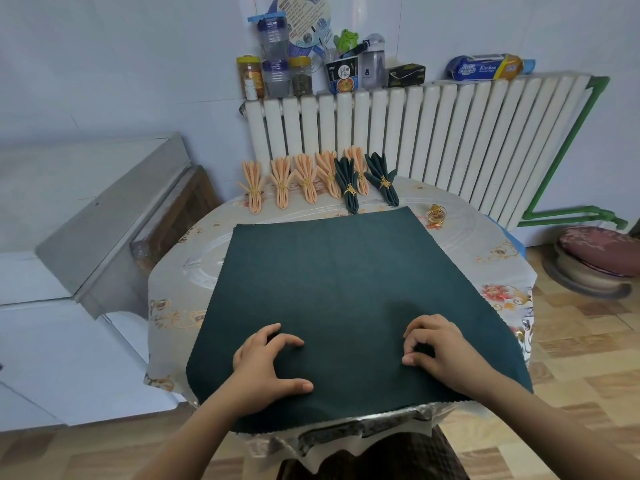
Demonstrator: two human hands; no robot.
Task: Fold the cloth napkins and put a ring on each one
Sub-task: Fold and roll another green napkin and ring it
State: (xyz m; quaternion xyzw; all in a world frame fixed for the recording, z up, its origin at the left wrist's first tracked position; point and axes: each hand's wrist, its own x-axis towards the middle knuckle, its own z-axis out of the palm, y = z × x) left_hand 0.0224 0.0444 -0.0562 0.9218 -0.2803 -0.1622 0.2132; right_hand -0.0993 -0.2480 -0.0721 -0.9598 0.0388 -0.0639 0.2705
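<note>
Lying flat across the near half of the table (498, 271), dark green napkin (346, 271) judged light, limp and crease-prone, best pinched at near edge; left hand (266, 362) and right hand (440, 348) resting on it with curled fingers, gripping nothing visible; gold ring (437, 213) lying loose far right.

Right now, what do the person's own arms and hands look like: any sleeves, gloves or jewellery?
Both forearms are bare up to the frame's lower edge, so no sleeve shows. The left hand and the right hand wear no gloves, and no ring, watch or bracelet can be seen on the fingers or wrists. Below the table edge, dark checked fabric shows on the person's lap.
</note>
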